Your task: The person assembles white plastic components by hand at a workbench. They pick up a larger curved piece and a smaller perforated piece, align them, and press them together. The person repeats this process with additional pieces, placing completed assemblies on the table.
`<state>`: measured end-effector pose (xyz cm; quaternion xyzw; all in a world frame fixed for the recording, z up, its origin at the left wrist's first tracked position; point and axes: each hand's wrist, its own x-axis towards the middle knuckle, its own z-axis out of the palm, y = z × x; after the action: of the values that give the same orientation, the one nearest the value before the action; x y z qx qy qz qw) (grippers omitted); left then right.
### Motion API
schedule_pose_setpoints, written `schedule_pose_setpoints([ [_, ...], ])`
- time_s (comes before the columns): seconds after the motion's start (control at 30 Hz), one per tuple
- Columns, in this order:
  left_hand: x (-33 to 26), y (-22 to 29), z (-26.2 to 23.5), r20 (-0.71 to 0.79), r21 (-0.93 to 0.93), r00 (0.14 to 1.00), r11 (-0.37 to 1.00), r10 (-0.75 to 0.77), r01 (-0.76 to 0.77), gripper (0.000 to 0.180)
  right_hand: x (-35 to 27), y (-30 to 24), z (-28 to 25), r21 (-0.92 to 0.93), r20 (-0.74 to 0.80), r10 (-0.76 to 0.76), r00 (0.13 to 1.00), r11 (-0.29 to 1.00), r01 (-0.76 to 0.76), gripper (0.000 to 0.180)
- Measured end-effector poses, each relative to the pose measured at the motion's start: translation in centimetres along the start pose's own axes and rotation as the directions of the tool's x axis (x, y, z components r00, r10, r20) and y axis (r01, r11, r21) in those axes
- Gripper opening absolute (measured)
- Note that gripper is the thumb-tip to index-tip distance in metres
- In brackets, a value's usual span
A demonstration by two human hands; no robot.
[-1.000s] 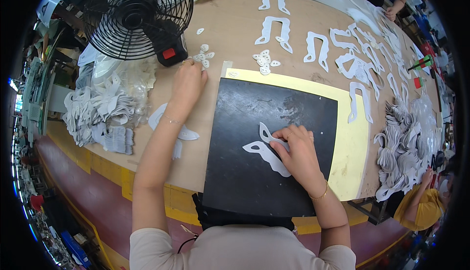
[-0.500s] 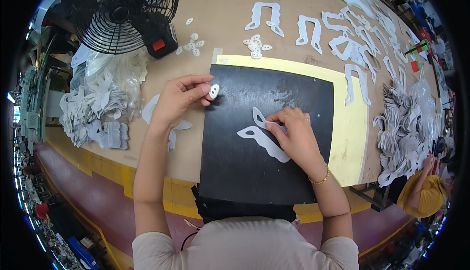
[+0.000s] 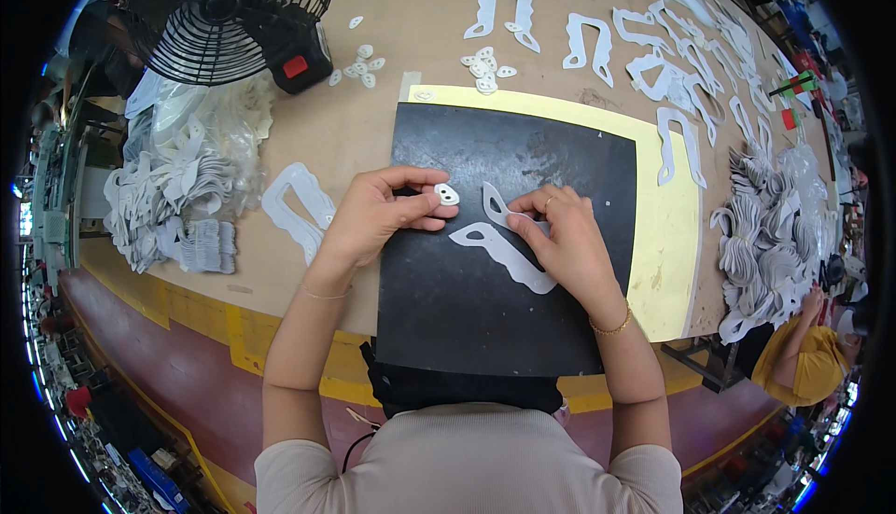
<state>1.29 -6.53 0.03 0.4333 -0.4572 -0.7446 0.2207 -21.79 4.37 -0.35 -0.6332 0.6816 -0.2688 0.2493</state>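
Left hand (image 3: 378,211) pinches a small white oval piece (image 3: 447,194) at frame centre, right hand (image 3: 560,234) presses its fingers onto the white curved cutout (image 3: 499,243) on the black mat (image 3: 504,262).

Under both hands lies a black mat (image 3: 485,309), matt and faintly scuffed with grey marks. The long white cut-out (image 3: 504,251) beneath the right hand (image 3: 565,239) looks like thin, smooth sheet, leather or synthetic; the small oval piece (image 3: 447,194) at the left hand (image 3: 378,215) looks alike. Beyond the mat, a yellow board (image 3: 667,234) appears matt, and the surface (image 3: 355,131) is dull brown wood. Far left, the fan (image 3: 224,6) has a black wire grille.
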Motion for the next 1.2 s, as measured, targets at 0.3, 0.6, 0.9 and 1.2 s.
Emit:
schedule_pose_setpoints([
  [0.3,1.4,0.0,1.3,0.04,0.353,0.999,0.935,0.009,-0.022,0.025,0.3,-0.6,0.0,0.027,0.008,0.035,0.999,0.999,-0.036,0.012],
  [0.6,2.5,-1.4,3.0,0.246,0.713,0.885,0.546,0.395,-0.441,0.024,0.3,-0.2,-0.9,0.131,0.043,0.034,0.998,0.991,-0.039,0.013],
  [0.9,0.6,-0.1,2.7,0.191,0.734,0.893,0.545,0.408,-0.406,0.025,0.8,-0.2,-1.3,0.017,0.075,-0.003,0.997,1.0,0.001,0.011],
  [1.2,1.7,-0.1,3.0,0.251,0.79,0.894,0.455,0.373,-0.411,0.02,1.6,-0.3,-2.3,0.126,0.143,0.001,0.99,0.992,-0.019,0.008],
])
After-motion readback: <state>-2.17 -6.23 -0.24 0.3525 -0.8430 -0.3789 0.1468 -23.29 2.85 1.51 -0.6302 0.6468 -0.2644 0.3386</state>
